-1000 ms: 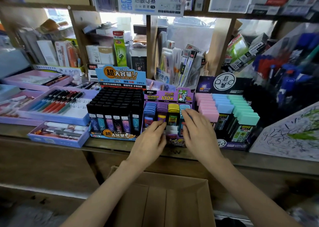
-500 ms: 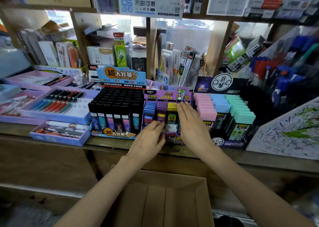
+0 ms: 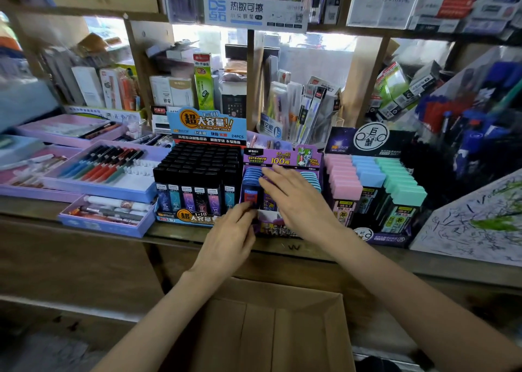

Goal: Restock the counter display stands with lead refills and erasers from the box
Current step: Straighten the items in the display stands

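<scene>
- Crowded shop shelves back the desk point(image 3: 175, 237); the purple stand point(image 3: 282, 159) sits at its front edge.
- Right hand point(image 3: 299, 199) lies flat, fingers straight, over the refill rows.
- Left hand point(image 3: 228, 241) curls at the front blue refill point(image 3: 250, 193); whether it grips or only touches, I cannot tell.
- Likely step: squaring the refills in the stand.
- Next: reach down into the box point(image 3: 282, 329) below.

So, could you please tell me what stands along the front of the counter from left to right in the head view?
Along the front: small lilac pen tray → black lead refill stand → purple lead refill stand → pastel-capped refill stand → scribbled test sheet.
</scene>
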Motion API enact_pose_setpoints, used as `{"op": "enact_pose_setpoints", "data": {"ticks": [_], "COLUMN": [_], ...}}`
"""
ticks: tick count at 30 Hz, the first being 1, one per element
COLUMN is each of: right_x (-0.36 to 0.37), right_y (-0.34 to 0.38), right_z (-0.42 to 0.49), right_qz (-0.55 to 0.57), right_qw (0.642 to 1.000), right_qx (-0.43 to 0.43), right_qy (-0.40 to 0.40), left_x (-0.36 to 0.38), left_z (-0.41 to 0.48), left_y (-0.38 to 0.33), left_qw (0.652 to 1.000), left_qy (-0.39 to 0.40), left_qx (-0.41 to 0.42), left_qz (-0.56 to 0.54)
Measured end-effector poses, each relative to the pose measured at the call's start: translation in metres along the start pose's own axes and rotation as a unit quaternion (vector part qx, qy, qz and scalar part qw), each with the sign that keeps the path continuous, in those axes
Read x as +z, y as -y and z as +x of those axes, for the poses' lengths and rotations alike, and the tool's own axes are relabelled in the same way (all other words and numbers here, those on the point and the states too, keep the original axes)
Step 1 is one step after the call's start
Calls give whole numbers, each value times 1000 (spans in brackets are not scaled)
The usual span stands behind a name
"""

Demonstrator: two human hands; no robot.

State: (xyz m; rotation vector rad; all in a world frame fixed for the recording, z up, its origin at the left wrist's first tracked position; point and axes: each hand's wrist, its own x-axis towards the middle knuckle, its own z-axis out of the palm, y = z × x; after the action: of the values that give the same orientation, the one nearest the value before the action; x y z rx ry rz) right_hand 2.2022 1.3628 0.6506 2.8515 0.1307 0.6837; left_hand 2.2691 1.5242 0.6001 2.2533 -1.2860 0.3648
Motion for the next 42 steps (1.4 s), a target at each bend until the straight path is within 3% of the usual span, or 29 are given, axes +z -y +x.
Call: {"op": "enact_pose_setpoints", "data": {"ticks": [11, 15, 22, 24, 29, 42], "right_x": [10, 9, -19, -27, -28, -17], "right_y": [3, 3, -13, -23, -39, -35], "right_z": [21, 22, -2, -15, -27, -20], "right_qz": [4, -9, 74, 82, 24, -37], "right_qw": [995, 996, 991, 990, 994, 994], "right_qx": [91, 88, 107, 110, 70, 75], "right_qy": [-32, -2, -39, -11, 85, 64], "left_x": [3, 5, 1, 0, 1, 1], "left_z": [4, 1, -2, -1, 0, 0], "left_y": [2, 2, 1, 1, -3, -4], "left_qw": [1000, 1000, 998, 998, 999, 998], "left_qy": [2, 10, 5, 3, 15, 26], "left_qx": [-5, 0, 16, 12, -22, -23], "left_qz": [7, 17, 53, 54, 24, 60]}}
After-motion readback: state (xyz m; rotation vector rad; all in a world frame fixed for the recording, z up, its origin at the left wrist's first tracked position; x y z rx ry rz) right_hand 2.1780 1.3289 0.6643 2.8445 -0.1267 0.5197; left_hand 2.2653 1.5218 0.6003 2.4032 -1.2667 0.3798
